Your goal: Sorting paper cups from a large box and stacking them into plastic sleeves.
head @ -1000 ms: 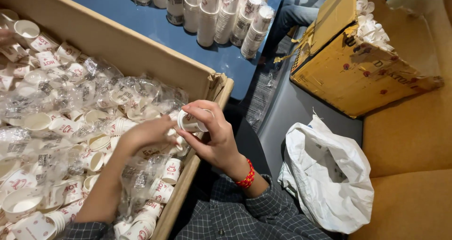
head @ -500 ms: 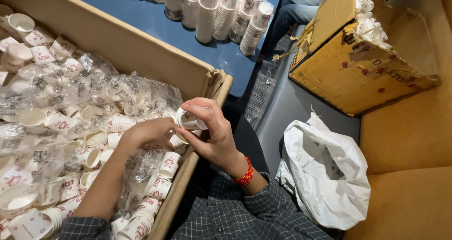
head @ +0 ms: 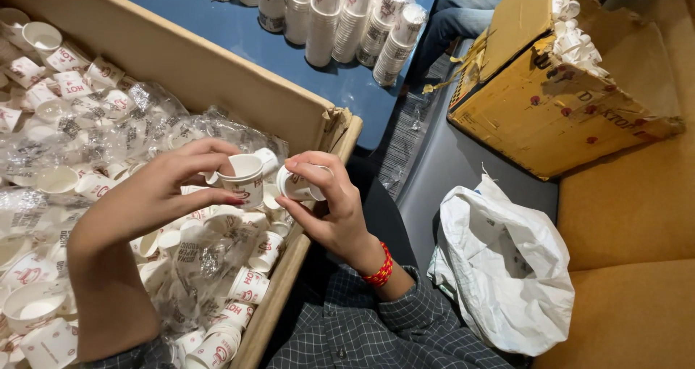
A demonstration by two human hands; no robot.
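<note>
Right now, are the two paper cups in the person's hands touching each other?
Apart. The head view shows a gap between the cup in the left hand and the cup in the right hand, with loose cups in the box visible through it.

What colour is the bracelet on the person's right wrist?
The bracelet is red with yellow flecks; head view.
</note>
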